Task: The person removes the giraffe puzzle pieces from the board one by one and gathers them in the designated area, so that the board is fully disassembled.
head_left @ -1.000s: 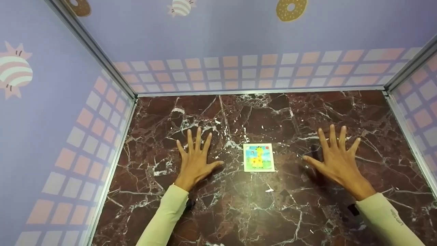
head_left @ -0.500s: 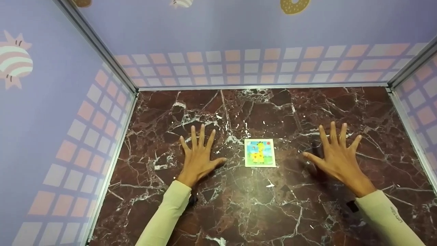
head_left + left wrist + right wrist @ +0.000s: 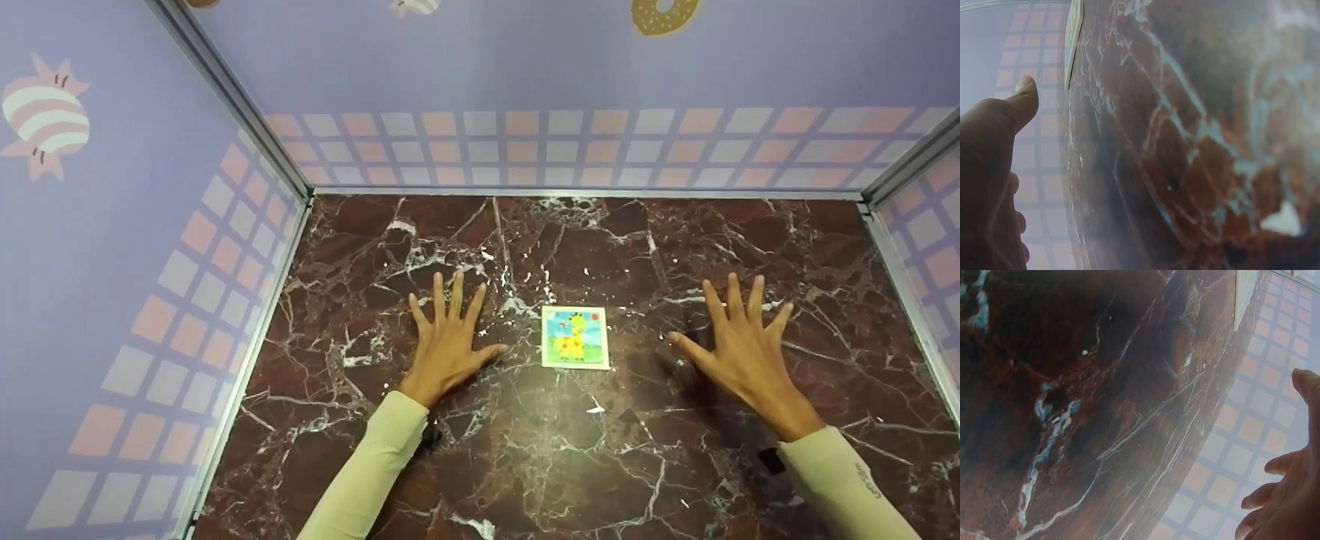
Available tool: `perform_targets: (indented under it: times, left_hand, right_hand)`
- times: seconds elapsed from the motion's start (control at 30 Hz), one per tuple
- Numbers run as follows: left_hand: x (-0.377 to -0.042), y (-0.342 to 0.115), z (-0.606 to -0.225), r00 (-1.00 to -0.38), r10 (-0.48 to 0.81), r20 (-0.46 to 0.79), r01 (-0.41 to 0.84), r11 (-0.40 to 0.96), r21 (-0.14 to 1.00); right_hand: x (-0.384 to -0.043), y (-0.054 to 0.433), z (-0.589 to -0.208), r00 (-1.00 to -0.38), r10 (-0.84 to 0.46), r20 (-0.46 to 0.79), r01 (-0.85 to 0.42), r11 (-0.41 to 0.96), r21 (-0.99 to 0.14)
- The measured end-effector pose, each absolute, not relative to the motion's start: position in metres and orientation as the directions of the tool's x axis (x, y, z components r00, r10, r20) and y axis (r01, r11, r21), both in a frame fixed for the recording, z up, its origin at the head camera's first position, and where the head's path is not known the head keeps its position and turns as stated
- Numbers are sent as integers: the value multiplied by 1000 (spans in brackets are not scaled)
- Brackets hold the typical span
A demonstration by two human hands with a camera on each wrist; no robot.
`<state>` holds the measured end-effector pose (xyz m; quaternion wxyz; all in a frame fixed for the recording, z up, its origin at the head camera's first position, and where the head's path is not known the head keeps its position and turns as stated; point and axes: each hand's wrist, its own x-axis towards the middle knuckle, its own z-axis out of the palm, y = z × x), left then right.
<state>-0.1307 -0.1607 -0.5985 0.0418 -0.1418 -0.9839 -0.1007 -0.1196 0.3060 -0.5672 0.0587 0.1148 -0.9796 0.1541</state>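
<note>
A small square picture puzzle or card (image 3: 575, 337) with a yellow giraffe and a pale border lies flat on the dark red marbled tabletop (image 3: 525, 465). To its left is my left hand (image 3: 448, 345), palm down with fingers spread, its thumb pointing toward the square but apart from it. My right hand (image 3: 742, 352) is spread the same way on the other side, farther from the square. Neither hand holds anything. In the left wrist view the thumb (image 3: 1026, 98) is raised off the surface, and the square's edge (image 3: 1074, 39) shows at the top.
Purple panels with pink and white checks enclose the table: a back wall (image 3: 480, 75), a left wall (image 3: 90, 225) and a right wall (image 3: 930, 225). White flecks lie about the surface, one white scrap (image 3: 595, 409) just in front of the square.
The left hand has shifted slightly to the right, nearer the square. The right hand stays nearly in place. The whole view has tilted and shifted a little.
</note>
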Motion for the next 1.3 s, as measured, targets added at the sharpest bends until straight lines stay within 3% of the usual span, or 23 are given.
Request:
perform_targets:
  times: [0.7,1.3]
  left_hand:
    - [-131,-152,-600,-958,274,80,282,952,115]
    - [-125,-128,-608,-933,353,71,360,910,208]
  right_hand:
    - [-119,295,-575,-961,-246,125,-272,925,-264]
    - [-126,252,-592,-948,-280,152,-315,895,-315]
